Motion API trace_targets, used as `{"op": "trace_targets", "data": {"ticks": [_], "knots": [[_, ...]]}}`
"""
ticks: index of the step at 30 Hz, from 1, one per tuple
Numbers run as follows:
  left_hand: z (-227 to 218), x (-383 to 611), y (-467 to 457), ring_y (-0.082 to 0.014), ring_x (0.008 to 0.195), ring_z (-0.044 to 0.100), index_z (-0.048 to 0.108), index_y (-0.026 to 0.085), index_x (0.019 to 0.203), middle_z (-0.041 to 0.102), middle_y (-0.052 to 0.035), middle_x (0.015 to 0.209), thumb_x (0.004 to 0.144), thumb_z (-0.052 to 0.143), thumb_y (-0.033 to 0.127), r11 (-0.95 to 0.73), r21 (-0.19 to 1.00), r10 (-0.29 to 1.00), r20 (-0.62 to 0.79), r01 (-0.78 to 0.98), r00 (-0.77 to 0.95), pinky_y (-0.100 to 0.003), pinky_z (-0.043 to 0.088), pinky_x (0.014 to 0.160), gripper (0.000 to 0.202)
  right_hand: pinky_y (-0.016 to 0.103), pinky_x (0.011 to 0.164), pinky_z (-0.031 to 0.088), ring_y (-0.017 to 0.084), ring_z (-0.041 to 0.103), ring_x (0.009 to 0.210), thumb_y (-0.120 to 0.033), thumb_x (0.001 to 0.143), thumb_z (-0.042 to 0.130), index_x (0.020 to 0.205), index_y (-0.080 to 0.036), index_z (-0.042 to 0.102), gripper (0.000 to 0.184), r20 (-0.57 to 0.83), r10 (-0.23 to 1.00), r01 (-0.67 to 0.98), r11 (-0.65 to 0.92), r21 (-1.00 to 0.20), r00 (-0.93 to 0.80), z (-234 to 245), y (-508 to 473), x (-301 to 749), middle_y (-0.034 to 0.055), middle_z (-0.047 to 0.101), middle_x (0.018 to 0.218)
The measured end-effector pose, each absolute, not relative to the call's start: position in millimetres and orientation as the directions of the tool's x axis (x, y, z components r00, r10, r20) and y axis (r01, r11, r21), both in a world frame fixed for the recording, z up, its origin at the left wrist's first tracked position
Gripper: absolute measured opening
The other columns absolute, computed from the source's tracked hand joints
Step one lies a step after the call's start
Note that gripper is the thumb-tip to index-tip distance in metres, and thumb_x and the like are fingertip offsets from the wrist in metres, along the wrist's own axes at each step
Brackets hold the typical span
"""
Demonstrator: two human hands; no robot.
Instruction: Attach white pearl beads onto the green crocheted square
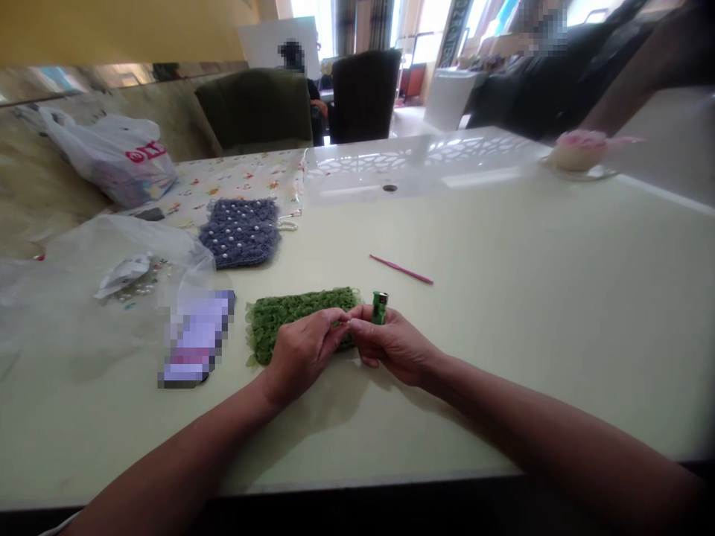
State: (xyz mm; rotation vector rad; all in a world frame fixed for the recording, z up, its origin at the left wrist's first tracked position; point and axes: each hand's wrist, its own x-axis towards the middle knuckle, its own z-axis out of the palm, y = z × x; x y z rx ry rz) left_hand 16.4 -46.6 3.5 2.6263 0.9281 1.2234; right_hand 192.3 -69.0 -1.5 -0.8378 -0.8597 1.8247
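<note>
Hands and crocheted work on a pale table (519,320). Writing: the white carrier bag (106,167) at far left bears large pinkish-red lettering, creased and too blurred to read with certainty, with a round emblem at its left end. A dark strip (455,33) in the background carries pale capitals, of which only some can be made out. The screen of the phone (198,342) is pixelated and illegible.

Hands: the left hand (302,346) has its thumb and forefinger brought together at the tips, meeting those of the right hand; whatever lies between them is too small to identify. The right hand (396,346) is curled closed around a green lighter (380,313), held upright with its metal top showing above the fingers.

The green crocheted piece (290,309), covered in leaf-like ruffles, lies on the table directly behind and partly beneath the hands, right of the phone. A pink crochet hook (401,269) lies beyond the lighter; a blue-violet piece (240,231) dotted with white beads lies farther back, to the left.
</note>
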Motion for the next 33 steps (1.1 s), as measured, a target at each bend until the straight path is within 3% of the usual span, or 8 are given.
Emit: {"op": "trace_targets", "data": {"ticks": [2,7,12,19,25,33], "knots": [[2.2,16.1,-46.7,-0.0064,0.057,0.059,0.061,0.014,0.099,0.069,-0.0009,0.077,0.091,0.06,0.02,-0.808,0.334,0.57,0.652,0.485,0.5,-0.016,0.043,0.058,0.01,0.018,0.039,0.028,0.004,0.032,0.041,-0.036,0.075,0.078,0.079,-0.015,0.061,0.028,-0.186,0.916,-0.44,-0.34,-0.831,-0.356,-0.2,-69.1,194.2,-0.0085,0.04,0.05],[0.3,15.7,-47.9,-0.0053,0.053,0.054,0.062,0.018,0.101,0.065,0.0032,0.071,0.092,0.057,0.022,-0.72,0.514,0.693,0.562,0.466,0.451,-0.015,0.042,0.055,0.011,0.018,0.039,0.027,0.003,0.027,0.039,-0.034,0.075,0.078,0.079,-0.015,0.063,0.025,-0.217,0.915,-0.468,-0.365,-0.805,-0.341,-0.9,-69.3,195.5,-0.0102,0.034,0.046],[0.7,18.3,-47.9,-0.0048,0.05,0.049,0.063,0.018,0.1,0.058,0.0059,0.064,0.09,0.059,0.021,-0.668,0.598,0.744,0.525,0.443,0.414,-0.014,0.039,0.052,0.011,0.018,0.04,0.028,0.004,0.024,0.041,-0.034,0.077,0.077,0.086,-0.016,0.066,0.023,-0.214,0.918,-0.489,-0.363,-0.793,-0.334,-3.7,-69.1,194.0,-0.011,0.031,0.045],[4.0,19.0,-48.6,-0.0048,0.053,0.051,0.061,0.017,0.096,0.061,0.0048,0.068,0.089,0.059,0.019,-0.647,0.645,0.759,0.494,0.407,0.424,-0.014,0.04,0.053,0.008,0.019,0.041,0.031,0.005,0.026,0.041,-0.036,0.081,0.073,0.088,-0.017,0.065,0.021,-0.19,0.892,-0.495,-0.393,-0.775,-0.411,-5.0,-71.3,192.8,-0.0102,0.033,0.046],[4.6,18.5,-48.9,-0.0053,0.053,0.052,0.061,0.017,0.093,0.063,0.0041,0.068,0.09,0.059,0.022,-0.66,0.642,0.748,0.509,0.391,0.426,-0.015,0.041,0.053,0.006,0.018,0.04,0.032,0.005,0.027,0.042,-0.038,0.078,0.075,0.078,-0.016,0.062,0.025,-0.186,0.898,-0.474,-0.375,-0.796,-0.398,-2.3,-71.2,192.9,-0.0094,0.034,0.046],[6.5,18.0,-51.5,-0.0057,0.051,0.049,0.062,0.018,0.092,0.06,0.0054,0.064,0.089,0.059,0.021,-0.634,0.665,0.769,0.49,0.394,0.412,-0.016,0.039,0.052,0.005,0.019,0.042,0.036,0.005,0.027,0.042,-0.041,0.078,0.074,0.077,-0.016,0.062,0.027,-0.184,0.895,-0.457,-0.373,-0.807,-0.406,1.6,-72.0,194.3,-0.0093,0.035,0.045]]}}
